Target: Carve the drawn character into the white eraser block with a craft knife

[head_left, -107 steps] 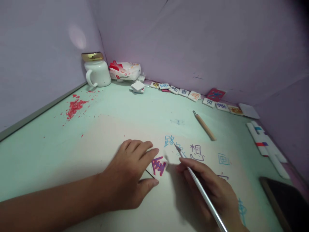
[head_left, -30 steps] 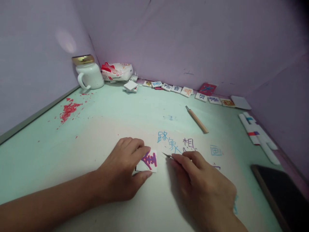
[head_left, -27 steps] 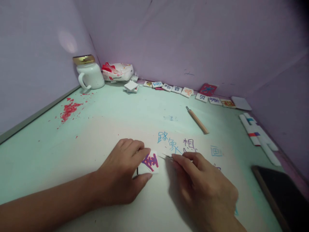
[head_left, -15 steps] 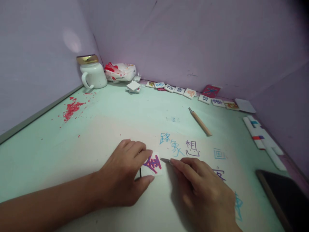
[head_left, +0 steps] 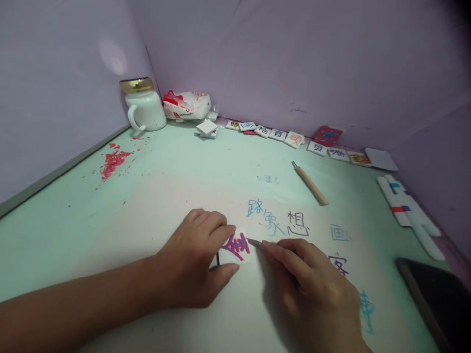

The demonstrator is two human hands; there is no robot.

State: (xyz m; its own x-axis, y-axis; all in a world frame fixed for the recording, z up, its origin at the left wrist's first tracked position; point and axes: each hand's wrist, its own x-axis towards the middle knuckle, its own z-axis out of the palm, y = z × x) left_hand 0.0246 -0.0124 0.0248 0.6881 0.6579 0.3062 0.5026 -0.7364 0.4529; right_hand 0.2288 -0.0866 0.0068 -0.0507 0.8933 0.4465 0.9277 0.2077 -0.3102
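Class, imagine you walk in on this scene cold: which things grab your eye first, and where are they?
At the front centre, the left hand pins a small white tile bearing a purple-and-pink character, while the right hand holds a thin metal blade to its edge. Red shavings lie at the far left of the green table, and a row of lettered tiles lines the back wall.

We see dim, soft light, a pale glare patch on the left wall, edges bent and corners darkened.
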